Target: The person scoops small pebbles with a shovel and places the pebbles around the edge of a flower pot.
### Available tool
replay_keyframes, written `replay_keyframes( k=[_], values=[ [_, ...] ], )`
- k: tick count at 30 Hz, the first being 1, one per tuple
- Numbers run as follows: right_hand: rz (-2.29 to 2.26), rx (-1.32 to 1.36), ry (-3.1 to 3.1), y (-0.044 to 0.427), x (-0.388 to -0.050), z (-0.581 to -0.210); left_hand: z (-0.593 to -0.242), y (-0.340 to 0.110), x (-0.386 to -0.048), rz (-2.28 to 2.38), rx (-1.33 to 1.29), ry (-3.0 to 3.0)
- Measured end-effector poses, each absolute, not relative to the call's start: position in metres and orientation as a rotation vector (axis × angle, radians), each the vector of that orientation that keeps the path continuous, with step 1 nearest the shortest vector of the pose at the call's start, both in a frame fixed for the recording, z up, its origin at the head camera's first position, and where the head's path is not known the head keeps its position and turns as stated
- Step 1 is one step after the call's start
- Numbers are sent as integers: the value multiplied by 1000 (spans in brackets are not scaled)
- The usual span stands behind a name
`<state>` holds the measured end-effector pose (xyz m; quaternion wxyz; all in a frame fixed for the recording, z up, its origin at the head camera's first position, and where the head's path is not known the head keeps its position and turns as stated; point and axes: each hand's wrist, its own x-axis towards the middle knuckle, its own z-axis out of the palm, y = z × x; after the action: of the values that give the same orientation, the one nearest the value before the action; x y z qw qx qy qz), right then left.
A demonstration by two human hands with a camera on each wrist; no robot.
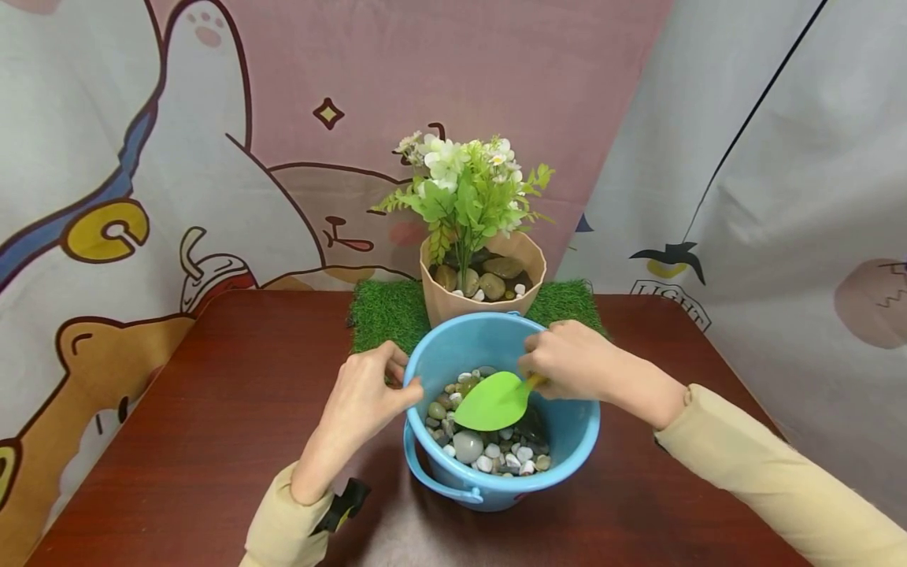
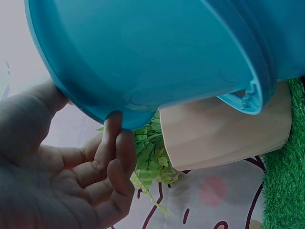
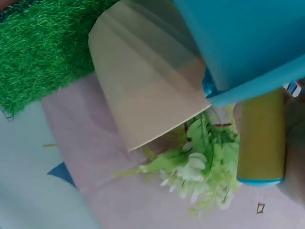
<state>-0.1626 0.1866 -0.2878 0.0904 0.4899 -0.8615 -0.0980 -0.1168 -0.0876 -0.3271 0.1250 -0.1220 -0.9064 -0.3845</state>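
A light blue bucket (image 1: 468, 340) stands on the table with its handle hanging on the near left side. Pebbles (image 1: 468, 446) of white, grey and brown lie inside it. My left hand (image 1: 368, 394) pinches the bucket's left rim between thumb and fingers, as the left wrist view also shows. A small shovel (image 1: 494, 402) with a green blade is in my right hand (image 1: 570, 358), its blade over the pebbles inside the bucket. Fingers wrap round its yellow handle (image 3: 261, 143), which ends in a blue rim. Whether the blade touches the pebbles I cannot tell.
Behind the bucket is a beige flowerpot (image 1: 441, 302) with stones and white-flowered greenery (image 1: 468, 189). It stands on a green grass mat (image 1: 383, 311). The brown table (image 1: 248, 394) meets a printed cloth backdrop (image 1: 354, 87) at the back.
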Motion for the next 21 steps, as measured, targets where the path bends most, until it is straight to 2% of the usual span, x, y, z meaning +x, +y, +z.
replay_keyframes(
  k=[6,21],
  values=[
    [-379,1453,-2514,172,-162,-299,-327,-88,-116,-1132,-357,-2642],
    [-84,1491,-2542,169,-165,-312,-328,-88,-117,-1118,-348,-2642]
  ],
)
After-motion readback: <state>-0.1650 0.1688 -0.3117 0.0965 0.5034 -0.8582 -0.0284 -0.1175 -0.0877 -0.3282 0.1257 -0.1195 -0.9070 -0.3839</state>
